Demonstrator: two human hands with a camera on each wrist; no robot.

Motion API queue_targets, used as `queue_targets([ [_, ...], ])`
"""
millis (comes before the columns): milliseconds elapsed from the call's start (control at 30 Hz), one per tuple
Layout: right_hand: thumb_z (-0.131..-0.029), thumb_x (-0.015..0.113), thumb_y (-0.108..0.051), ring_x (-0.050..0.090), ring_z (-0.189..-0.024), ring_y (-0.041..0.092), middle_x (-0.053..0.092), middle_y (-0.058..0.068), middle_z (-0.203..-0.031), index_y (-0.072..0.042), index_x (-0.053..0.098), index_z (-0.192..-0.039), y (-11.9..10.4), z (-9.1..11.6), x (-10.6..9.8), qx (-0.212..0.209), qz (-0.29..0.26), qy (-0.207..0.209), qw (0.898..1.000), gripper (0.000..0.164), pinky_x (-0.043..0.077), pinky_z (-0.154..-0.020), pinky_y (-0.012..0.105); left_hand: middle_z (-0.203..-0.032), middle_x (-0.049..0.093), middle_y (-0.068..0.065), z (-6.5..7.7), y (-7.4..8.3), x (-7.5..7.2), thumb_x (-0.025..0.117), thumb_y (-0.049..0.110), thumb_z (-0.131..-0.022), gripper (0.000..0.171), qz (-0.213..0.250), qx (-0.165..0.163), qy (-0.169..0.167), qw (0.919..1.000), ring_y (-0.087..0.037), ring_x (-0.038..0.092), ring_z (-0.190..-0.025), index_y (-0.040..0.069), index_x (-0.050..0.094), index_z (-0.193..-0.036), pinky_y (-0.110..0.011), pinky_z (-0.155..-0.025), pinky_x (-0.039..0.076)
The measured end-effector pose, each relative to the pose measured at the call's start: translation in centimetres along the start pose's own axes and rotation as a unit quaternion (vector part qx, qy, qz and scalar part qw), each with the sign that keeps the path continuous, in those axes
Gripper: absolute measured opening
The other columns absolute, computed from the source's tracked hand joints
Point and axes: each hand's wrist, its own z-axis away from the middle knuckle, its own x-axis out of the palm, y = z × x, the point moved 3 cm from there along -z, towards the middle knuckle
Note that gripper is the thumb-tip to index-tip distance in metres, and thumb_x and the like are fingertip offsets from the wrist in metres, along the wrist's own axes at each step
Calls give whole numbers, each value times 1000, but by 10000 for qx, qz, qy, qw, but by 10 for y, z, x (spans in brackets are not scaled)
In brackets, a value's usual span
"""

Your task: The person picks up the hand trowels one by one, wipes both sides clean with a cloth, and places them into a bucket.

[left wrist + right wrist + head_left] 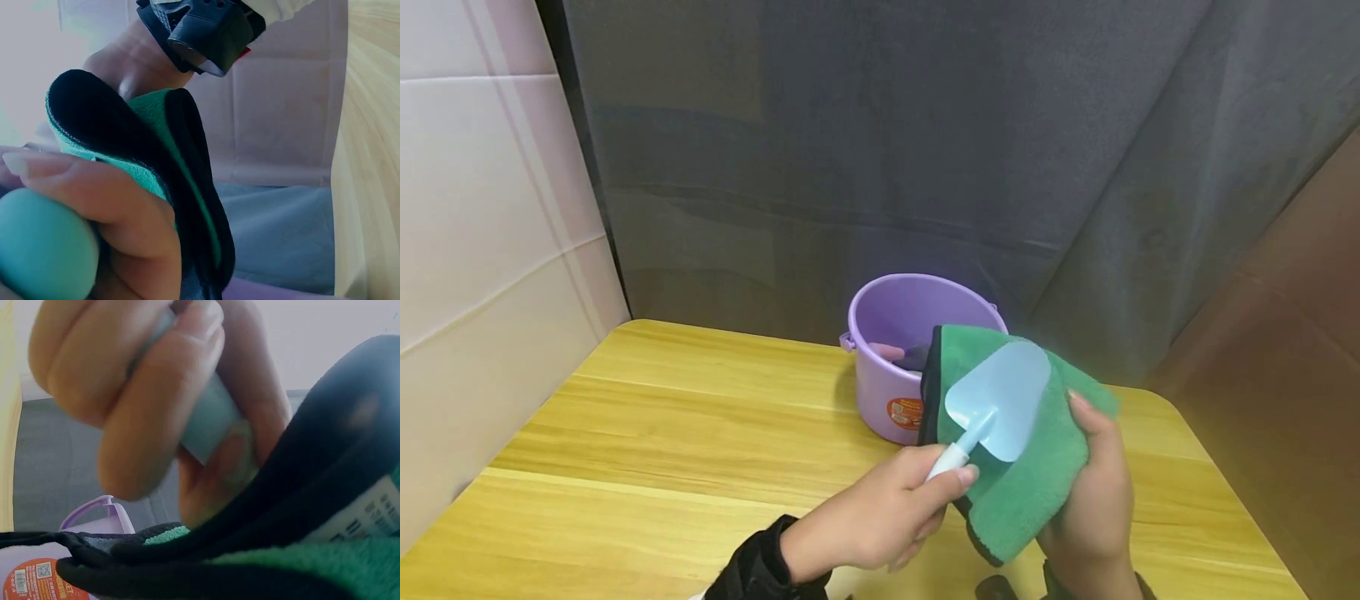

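Note:
My left hand [883, 508] grips the pale handle of a light blue hand trowel [1000, 400], its blade tilted up to the right. Behind the blade, my right hand [1097, 492] holds a folded green cloth [1030, 500] with dark edging. The blade lies over the cloth's face in the head view. The left wrist view shows the rounded handle end [47, 244] in the left fingers, with the folded cloth [181, 162] beside them. In the right wrist view a white label [362, 515] shows inside the cloth's fold, and the left fingers curl round the handle [209, 419].
A purple bucket [883, 392] with an orange sticker stands behind the cloth, near the table's back edge. Pink and dark items [910, 357] lie inside, partly hidden. The wood-grain table [662, 442] is bounded by a grey curtain [850, 167] and side panels.

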Motion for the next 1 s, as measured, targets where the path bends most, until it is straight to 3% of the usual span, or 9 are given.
queue_targets([
  [133, -111, 21, -24, 64, -103, 18, 61, 8, -121, -1, 48, -135, -4, -1, -3, -299, -590, -136, 9977, 43, 58, -90, 32, -51, 31, 5, 0, -3, 2, 50, 29, -106, 32, 60, -100, -28, 9999, -7, 25, -37, 6, 43, -83, -22, -34, 21],
  [267, -111, 19, -24, 64, -107, 22, 62, 12, -125, 2, 46, -141, -11, 0, -7, -480, -832, -213, 9951, 48, 57, -92, 35, -53, 34, 7, 1, -3, 5, 52, 32, -105, 33, -590, -67, -53, 9982, -7, 29, -42, 9, 46, -80, -21, -40, 23],
  [400, -110, 22, -28, 63, -110, 22, 61, 10, -130, -1, 45, -143, -19, 2, -11, -495, -449, 150, 9977, 49, 55, -93, 35, -55, 36, 8, 1, -1, 7, 50, 37, -105, 36, -1340, 34, -75, 9909, -5, 32, -45, 13, 49, -79, -22, -43, 24],
  [500, -109, 23, -29, 62, -112, 22, 60, 9, -132, -2, 45, -144, -22, 3, -12, -521, -248, 403, 9975, 49, 54, -93, 36, -56, 37, 10, 0, 1, 10, 48, 39, -105, 36, -1570, 165, -81, 9874, -4, 32, -46, 14, 50, -79, -22, -43, 24],
  [567, -109, 24, -30, 61, -113, 21, 60, 9, -132, -3, 46, -144, -22, 3, -11, -557, -174, 499, 9970, 49, 53, -93, 36, -56, 37, 11, -1, 2, 10, 47, 39, -106, 36, -1617, 273, -84, 9864, -3, 33, -46, 14, 50, -80, -22, -43, 25],
  [767, -109, 20, -27, 59, -117, 22, 59, 9, -134, -2, 44, -146, -16, 2, -2, -690, -520, 216, 9960, 51, 51, -97, 34, -56, 35, 11, -2, 5, 10, 47, 37, -107, 37, -1479, 547, -94, 9875, -1, 32, -46, 14, 46, -78, -20, -44, 25],
  [900, -109, 18, -33, 60, -114, 17, 59, 5, -131, -1, 40, -149, -19, 5, 16, -683, 191, 643, 9954, 56, 52, -97, 31, -56, 35, 10, -2, 4, 9, 47, 35, -107, 37, -1246, 600, -107, 9903, -1, 32, -46, 11, 45, -78, -19, -45, 25],
  [1000, -108, 20, -33, 61, -109, 17, 61, 5, -126, -1, 42, -147, -18, 5, 20, -680, 201, 725, 9948, 54, 53, -94, 31, -54, 35, 9, -2, 4, 8, 48, 32, -107, 36, -1057, 595, -145, 9925, -1, 32, -45, 7, 46, -81, -19, -43, 26],
])
